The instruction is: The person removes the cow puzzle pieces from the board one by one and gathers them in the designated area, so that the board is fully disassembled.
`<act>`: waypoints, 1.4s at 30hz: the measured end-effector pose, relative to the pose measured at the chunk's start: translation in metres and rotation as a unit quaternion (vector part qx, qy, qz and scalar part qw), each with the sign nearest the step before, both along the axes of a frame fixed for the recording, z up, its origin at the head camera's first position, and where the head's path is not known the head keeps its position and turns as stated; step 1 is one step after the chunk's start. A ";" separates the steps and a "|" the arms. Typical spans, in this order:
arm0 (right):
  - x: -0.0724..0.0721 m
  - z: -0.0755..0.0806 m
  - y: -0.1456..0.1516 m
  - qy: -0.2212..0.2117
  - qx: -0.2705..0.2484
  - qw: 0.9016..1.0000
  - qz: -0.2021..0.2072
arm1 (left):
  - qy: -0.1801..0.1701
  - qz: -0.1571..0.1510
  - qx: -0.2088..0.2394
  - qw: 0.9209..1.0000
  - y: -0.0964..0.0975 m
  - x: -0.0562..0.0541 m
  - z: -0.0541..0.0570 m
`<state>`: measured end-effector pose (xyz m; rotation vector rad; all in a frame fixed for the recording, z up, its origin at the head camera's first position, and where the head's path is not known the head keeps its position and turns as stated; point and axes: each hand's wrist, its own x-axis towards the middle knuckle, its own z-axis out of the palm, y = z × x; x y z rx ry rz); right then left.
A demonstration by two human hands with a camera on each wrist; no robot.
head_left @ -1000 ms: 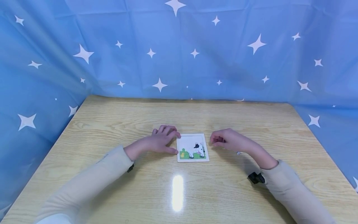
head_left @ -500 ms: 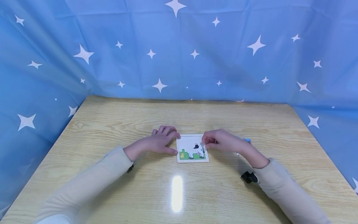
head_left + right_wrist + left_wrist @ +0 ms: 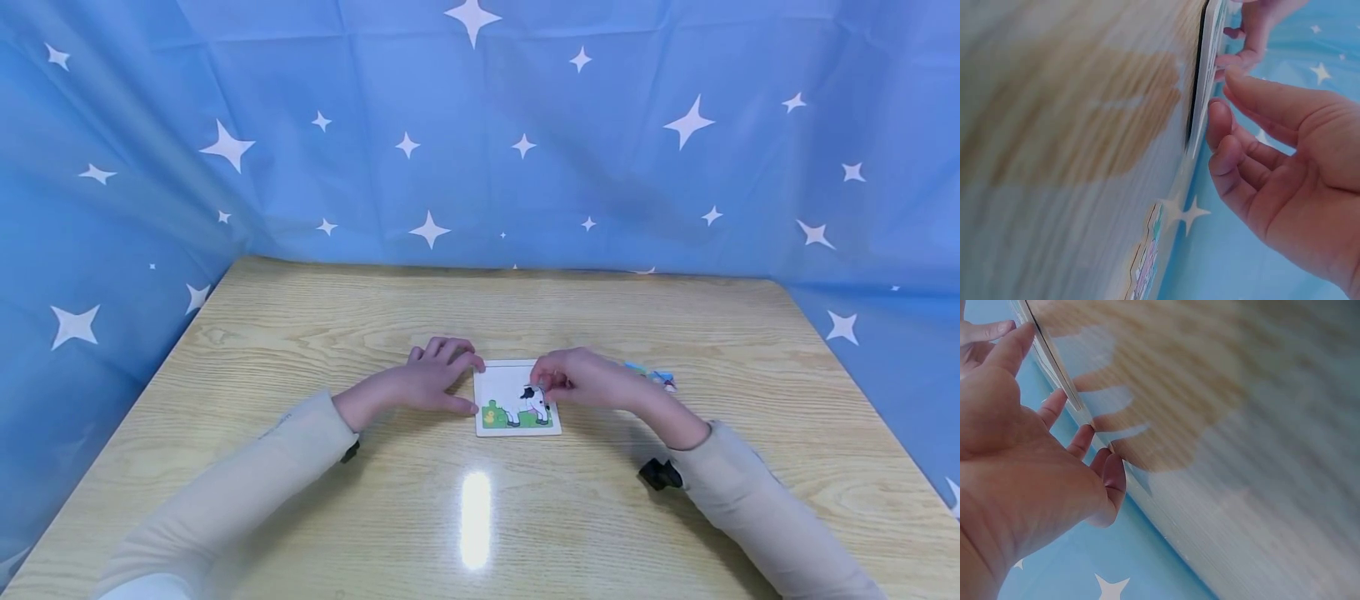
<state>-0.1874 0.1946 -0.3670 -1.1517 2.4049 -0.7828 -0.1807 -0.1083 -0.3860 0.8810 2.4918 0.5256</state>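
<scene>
In the head view a square white puzzle board (image 3: 498, 379) with a cow picture along its lower part lies flat on the table. My left hand (image 3: 431, 379) rests at its left side, index finger at the upper corner and thumb lower down, fingers spread. Over the board's right edge, my right hand (image 3: 588, 379) pinches a puzzle piece (image 3: 537, 390) with a cow's rump, partly hidden by the fingers. In the right wrist view, the right hand's (image 3: 1291, 156) thumb and curled fingers are close to the board (image 3: 1204, 75); the piece is hidden there.
Several loose, colourful puzzle pieces (image 3: 660, 377) lie on the wooden table (image 3: 360, 517) behind the right forearm. A blue cloth with white stars (image 3: 480, 150) hangs behind and beside the table. Black wrist cameras (image 3: 662, 475) sit under the sleeves.
My right hand has moved left from beside the board onto its right edge, with the piece. Loose pieces behind that arm have come into view. The left hand stays put.
</scene>
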 end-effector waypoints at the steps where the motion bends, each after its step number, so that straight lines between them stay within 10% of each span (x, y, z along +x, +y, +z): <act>1: 0.000 0.000 -0.001 0.000 0.003 1.000 0.000 | 0.000 0.000 0.000 1.000 0.000 0.000 0.000; 42: -0.003 -0.004 -0.017 -0.003 0.081 0.997 -0.017 | 0.001 0.001 0.011 1.000 -0.001 -0.003 -0.008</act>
